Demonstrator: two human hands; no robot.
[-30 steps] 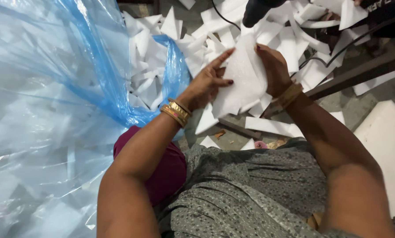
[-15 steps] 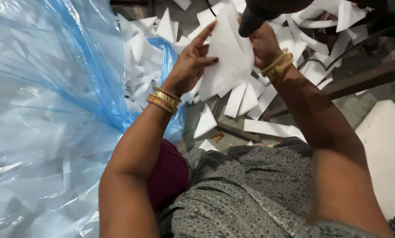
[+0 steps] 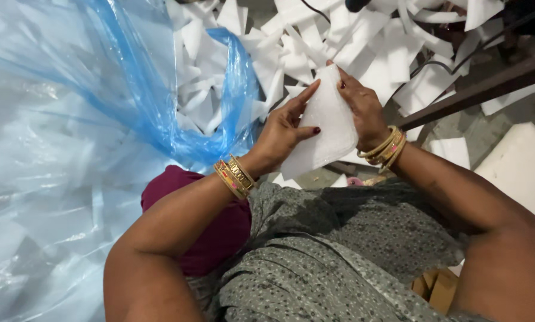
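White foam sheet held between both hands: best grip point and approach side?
Grip the white foam sheet at its two long side edges, coming in from left and right, as the left hand and right hand do now. It is thin, flat and looks limp; its lower end hangs free, so a single-edge pinch would likely let it fold.

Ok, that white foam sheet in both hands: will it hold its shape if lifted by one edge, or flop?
The white foam sheet probably flexes rather than flops: it stands up between the left hand and right hand with only a slight curve. It looks light, since fingertips alone carry it. Likely easy to tear or crease, judging by the thin scraps piled behind.
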